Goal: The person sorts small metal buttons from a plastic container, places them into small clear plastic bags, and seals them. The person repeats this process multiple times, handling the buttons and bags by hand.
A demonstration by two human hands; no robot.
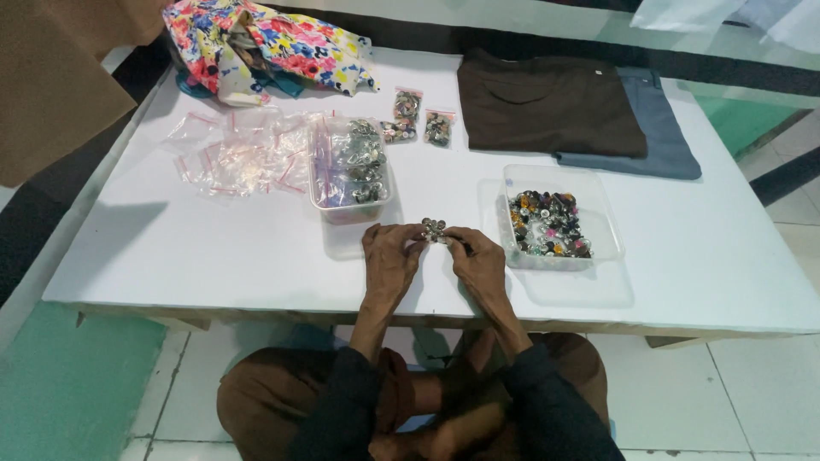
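Note:
My left hand point(390, 256) and my right hand point(478, 260) rest side by side on the white table point(171, 248) near its front edge. Between their fingertips sits a small cluster of metal buttons point(433, 229), pinched from both sides. A clear plastic tub point(589, 183) with mixed coloured buttons stands just right of my right hand. Another clear tub point(329, 205), holding small bags filled with buttons, stands just beyond my left hand.
Empty small zip bags point(235, 154) lie in a loose heap at the left. Three filled small bags point(418, 119) sit behind the tubs. A floral cloth point(265, 43) is bunched at the back left. A folded brown garment point(547, 102) lies over a grey one point(666, 137).

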